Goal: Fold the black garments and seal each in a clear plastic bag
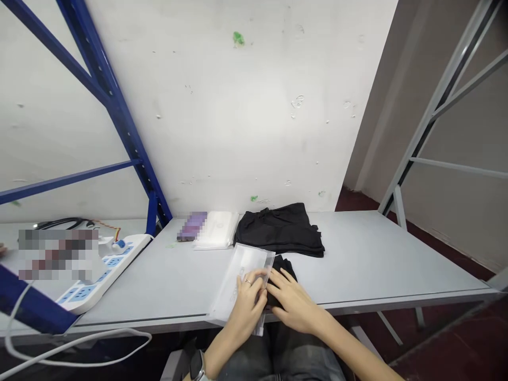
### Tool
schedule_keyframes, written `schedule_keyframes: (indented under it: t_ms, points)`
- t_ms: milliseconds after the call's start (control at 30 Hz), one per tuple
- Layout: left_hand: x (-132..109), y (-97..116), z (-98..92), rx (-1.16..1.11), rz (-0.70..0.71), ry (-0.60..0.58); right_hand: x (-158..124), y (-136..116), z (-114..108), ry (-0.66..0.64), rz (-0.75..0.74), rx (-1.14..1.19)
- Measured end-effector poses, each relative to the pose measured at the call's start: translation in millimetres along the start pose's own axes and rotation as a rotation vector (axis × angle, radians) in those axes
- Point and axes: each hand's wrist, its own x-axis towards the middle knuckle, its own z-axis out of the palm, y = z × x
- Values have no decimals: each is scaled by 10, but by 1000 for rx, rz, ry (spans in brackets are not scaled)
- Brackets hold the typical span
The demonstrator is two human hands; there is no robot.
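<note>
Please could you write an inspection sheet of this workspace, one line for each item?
Surface: grey flat table.
Job's things: clear plastic bag under the left hand; small black folded garment under the right hand.
Clutter: stack of black folded garments; white stack of flat packets; blurred purple item.
Hands: left hand grip unclear; right hand open, flat.
Cables: white power strip with blue sockets; white cable looping below the table edge.
Surroundings: white marked wall; blue steel rack; grey metal frame.
</note>
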Motion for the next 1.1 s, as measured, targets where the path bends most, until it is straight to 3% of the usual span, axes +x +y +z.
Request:
schedule_keyframes:
  t_ms: [100, 333, 533, 667, 767, 933, 1100]
  points:
    - [4, -5, 5, -26, -12, -32, 110, -16, 63, 29, 19, -36]
    - [66, 11, -32, -43, 2, -44, 144, -62, -36, -124, -226, 123]
    - [31, 54, -74, -6, 79, -85, 211, -52, 35, 41, -110, 40]
    - [-4, -10, -126, 26, 47, 10, 45, 7, -150, -13, -132, 40]
    - [1, -66, -106, 16, 57, 0, -67, 75, -223, -38, -159, 12]
    - [7, -127, 9, 65, 119, -63, 32, 94, 67, 92, -234, -25]
    - [29, -87, 11, 180, 206, -93, 391, -1, 412, 177, -112, -56]
